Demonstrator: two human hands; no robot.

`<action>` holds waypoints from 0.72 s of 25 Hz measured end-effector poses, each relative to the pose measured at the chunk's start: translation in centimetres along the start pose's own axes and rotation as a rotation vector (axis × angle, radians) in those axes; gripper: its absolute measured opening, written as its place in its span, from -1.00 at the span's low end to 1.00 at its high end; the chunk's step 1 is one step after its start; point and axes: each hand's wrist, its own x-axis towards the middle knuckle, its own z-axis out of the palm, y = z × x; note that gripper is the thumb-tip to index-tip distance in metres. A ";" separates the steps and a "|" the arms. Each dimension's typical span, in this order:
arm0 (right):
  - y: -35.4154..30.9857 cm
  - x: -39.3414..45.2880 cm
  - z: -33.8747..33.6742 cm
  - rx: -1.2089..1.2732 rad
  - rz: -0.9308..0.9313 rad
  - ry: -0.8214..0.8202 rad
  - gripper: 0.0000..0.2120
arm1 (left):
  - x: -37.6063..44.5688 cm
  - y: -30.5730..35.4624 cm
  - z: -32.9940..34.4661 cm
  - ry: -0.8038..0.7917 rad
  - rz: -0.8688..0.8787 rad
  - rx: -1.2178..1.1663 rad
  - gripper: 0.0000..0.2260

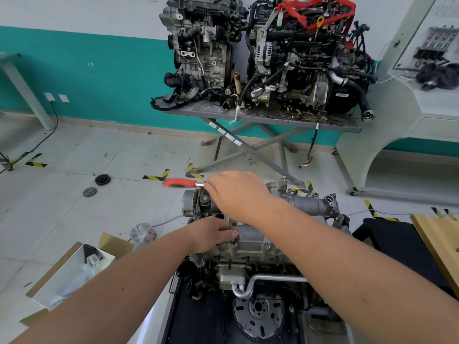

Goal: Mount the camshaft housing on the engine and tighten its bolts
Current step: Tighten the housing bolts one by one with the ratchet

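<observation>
The grey camshaft housing (250,235) sits on top of the engine (248,264) in front of me. My right hand (238,194) grips the head end of a ratchet wrench whose red handle (178,182) sticks out to the left, blurred. From the wrench a thin extension bar (231,225) runs straight down to a bolt (233,243) at the housing's near edge. My left hand (211,232) pinches that bar just above the bolt. A toothed sprocket (190,203) shows at the engine's left end.
Two other engines (260,53) stand on a scissor-legged metal table (260,117) at the back. An open cardboard box (72,266) with plastic bags lies at my left. Two pulleys (102,180) lie on the tiled floor. A wooden board (439,239) is at the right.
</observation>
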 end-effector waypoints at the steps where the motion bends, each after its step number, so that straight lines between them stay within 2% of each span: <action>1: -0.3 0.4 -0.2 0.130 0.124 -0.068 -0.67 | 0.1 -0.2 -0.1 0.002 -0.002 -0.011 -0.77; 2: -0.3 0.8 -0.3 0.361 0.269 -0.120 -0.71 | -0.1 -0.4 -0.5 -0.002 -0.006 -0.031 -0.77; 4: -0.3 1.1 -0.4 1.024 0.554 -0.231 -0.83 | -0.4 -0.4 -0.7 0.002 -0.010 -0.037 -0.77; 6: -0.1 0.5 -0.4 1.585 0.728 -0.283 -0.92 | -0.5 -0.3 -0.3 0.004 0.017 -0.024 -0.77; 9: 0.3 0.0 0.7 1.966 0.847 -0.056 -0.76 | -0.6 -0.1 -0.7 -0.008 0.010 -0.031 -0.75; 10: 0.2 -0.3 1.2 2.007 0.814 0.065 -0.75 | -0.5 -0.1 -0.7 -0.012 0.007 -0.034 -0.76; 12: -0.4 -0.9 2.3 1.895 0.715 0.250 -0.86 | -0.3 -0.2 -0.7 -0.019 0.010 -0.058 -0.77; 15: -0.9 -2.2 3.5 1.555 0.509 0.326 -0.78 | -0.5 0.0 -0.8 -0.024 0.008 -0.057 -0.78; 16: -0.8 -2.5 3.8 1.384 0.380 0.381 -0.74 | -0.4 0.1 -0.8 -0.019 0.011 -0.040 -0.78; 18: -0.3 -2.8 4.5 0.835 0.043 0.554 -0.72 | -0.5 0.2 -0.8 -0.023 0.032 0.046 -0.77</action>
